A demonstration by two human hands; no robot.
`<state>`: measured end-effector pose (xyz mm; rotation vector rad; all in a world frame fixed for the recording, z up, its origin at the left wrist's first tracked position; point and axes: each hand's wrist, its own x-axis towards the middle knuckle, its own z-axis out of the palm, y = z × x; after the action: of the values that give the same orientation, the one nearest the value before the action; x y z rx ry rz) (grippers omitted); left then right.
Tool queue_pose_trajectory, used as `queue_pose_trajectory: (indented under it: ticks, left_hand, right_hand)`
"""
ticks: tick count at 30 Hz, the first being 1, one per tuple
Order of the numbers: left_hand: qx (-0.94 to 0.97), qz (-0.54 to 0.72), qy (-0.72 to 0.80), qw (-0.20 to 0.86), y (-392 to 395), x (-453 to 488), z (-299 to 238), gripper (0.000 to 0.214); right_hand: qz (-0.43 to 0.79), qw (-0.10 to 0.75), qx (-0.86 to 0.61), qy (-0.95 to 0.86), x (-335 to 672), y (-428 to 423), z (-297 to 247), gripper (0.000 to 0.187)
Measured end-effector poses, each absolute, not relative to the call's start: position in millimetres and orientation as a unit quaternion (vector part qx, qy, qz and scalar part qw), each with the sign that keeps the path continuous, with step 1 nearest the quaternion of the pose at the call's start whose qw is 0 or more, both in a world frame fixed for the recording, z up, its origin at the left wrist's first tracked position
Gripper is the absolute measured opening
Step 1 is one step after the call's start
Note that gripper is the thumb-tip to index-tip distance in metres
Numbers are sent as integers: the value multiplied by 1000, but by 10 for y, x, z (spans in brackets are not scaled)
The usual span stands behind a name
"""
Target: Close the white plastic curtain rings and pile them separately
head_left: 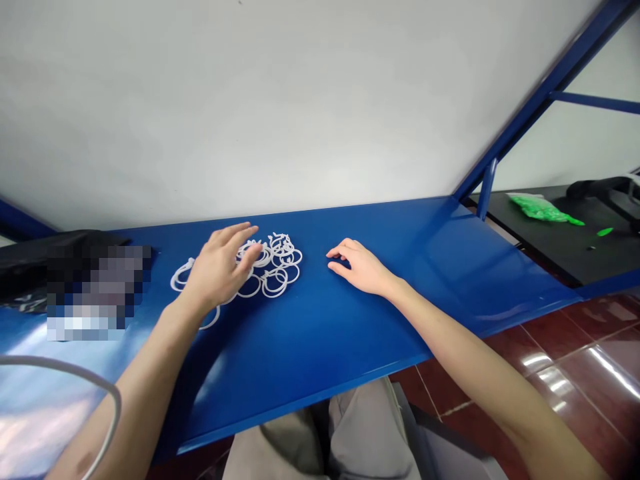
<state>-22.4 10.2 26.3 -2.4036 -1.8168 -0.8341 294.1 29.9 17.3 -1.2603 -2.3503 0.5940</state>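
Observation:
A loose heap of thin white rings (283,251), several of them with small knob-like ends, lies on the blue table (310,333). My left hand (223,263) is over the left part of the heap, palm down, with thumb and fingers apart. It hides some of the rings, and whether it touches any I cannot tell. To the right of the heap, my right hand (363,268) is at the table surface, fingers slightly bent and thumb apart. Nothing shows in its grasp, and bare blue surface separates it from the rings.
A black plastic bag (65,243) lies at the left, beside a pixelated dark item (107,283). In front of my left forearm curves a white cable (75,370). Behind the table stands a pale wall (280,113). On a black surface at right is a bright green bag (540,208).

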Motion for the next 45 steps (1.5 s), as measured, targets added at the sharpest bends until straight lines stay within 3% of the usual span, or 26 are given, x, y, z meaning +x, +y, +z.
queue_pose_trajectory:
  ticks: [6,15,28,36,45]
  left_hand:
    - [-801,-104,-589,2,38,-20,96,80]
    - [-810,-169,-559,53,69,-39,90,45]
    - [-788,-289,-541,57,26,-79,231,42]
    - [-842,-206,-499,22,-75,-115,256,37]
    - [-838,-197,-508,-1,-70,-49,253,29]
  right_hand:
    - [210,203,-454,-842,2948,296,165,28]
    - [223,201,-455,-838,2961,289,172,31]
    - [240,201,-450,-836,3006,305,182,32]
    - [243,205,-446,-837,3023,313,175,31]
    - [233,199,-448,-840,3015,303,216,30]
